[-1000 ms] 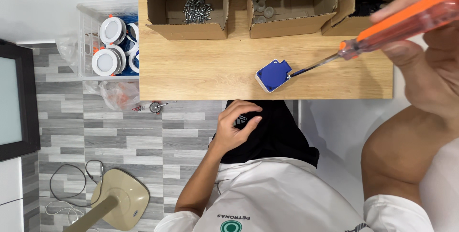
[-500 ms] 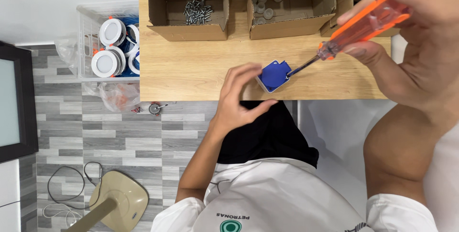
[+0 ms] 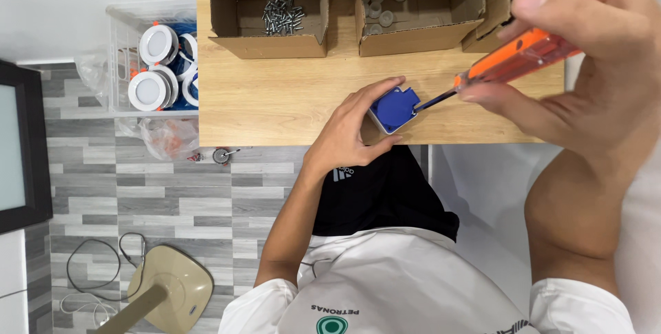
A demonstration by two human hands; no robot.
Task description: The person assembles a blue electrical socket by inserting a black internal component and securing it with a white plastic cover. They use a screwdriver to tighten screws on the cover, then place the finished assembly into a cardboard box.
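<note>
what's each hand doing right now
Left hand: closed on the small blue plastic square part on the wooden table.
Right hand: grip closed on the orange-handled screwdriver.

A small blue box [image 3: 393,108] lies on the wooden table's near edge, an orange-handled screwdriver [image 3: 506,62] slanting down onto it.

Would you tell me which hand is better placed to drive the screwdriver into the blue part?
Right: the right hand already grips the orange screwdriver, its tip at the blue part, which the left hand steadies.
</note>
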